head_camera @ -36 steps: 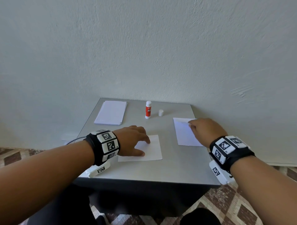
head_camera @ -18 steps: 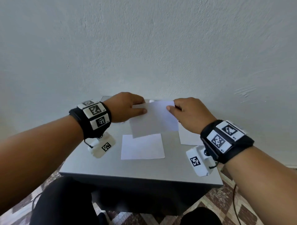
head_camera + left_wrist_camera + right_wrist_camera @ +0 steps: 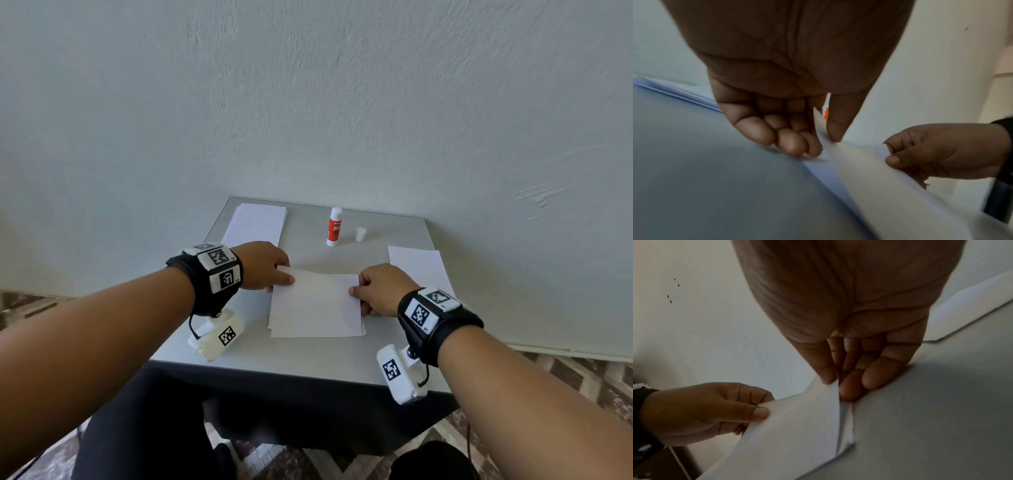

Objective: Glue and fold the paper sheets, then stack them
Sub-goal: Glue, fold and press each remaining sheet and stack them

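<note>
A white paper sheet [image 3: 315,303] hangs low over a second sheet [image 3: 362,330] in the middle of the grey table [image 3: 291,359]. The lower sheet shows only at the edges. My left hand [image 3: 285,279] pinches the top sheet's far left corner between thumb and fingers [image 3: 835,138]. At the far right corner my right hand [image 3: 355,292] pinches the same sheet [image 3: 787,434], thumb [image 3: 827,374] on top. The sheet [image 3: 890,186] sags between the two hands. A red and white glue stick [image 3: 335,226] stands uncapped at the back, with its cap [image 3: 360,234] beside it.
A stack of white sheets [image 3: 255,222] lies at the table's back left corner. Another white sheet [image 3: 419,269] lies at the right, behind my right hand. A pale wall rises right behind the table. My dark-clad legs are under the front edge.
My right hand lifted a sheet from the right pile and my left hand joined it. Both raised it in the air, then brought it down over the middle sheet.
</note>
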